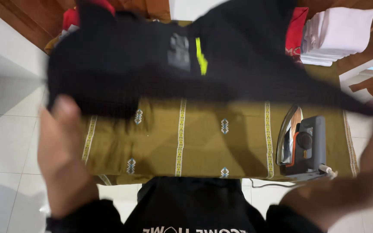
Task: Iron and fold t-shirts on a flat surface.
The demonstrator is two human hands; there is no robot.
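Blurred by nearness, the left hand (63, 151) is rising at the lower left, its grip closing on one end of a black garment (160, 60). Opposite it, the right hand (368, 155) is pinching the garment's other end, though its fingers are smeared and partly cut off by the frame edge. Stretched between the two hands, the garment is hanging above the bench (203, 142), which is wearing an olive cloth with pale patterned stripes. It is hiding the far half of the bench. A grey patch and a yellow-green mark are showing on the garment, too blurred to make out. On the bench's right end, an iron (301, 142) is standing on its heel. Beyond the bench's far right corner, folded white clothes (337, 34) are sitting stacked, partly cut off.
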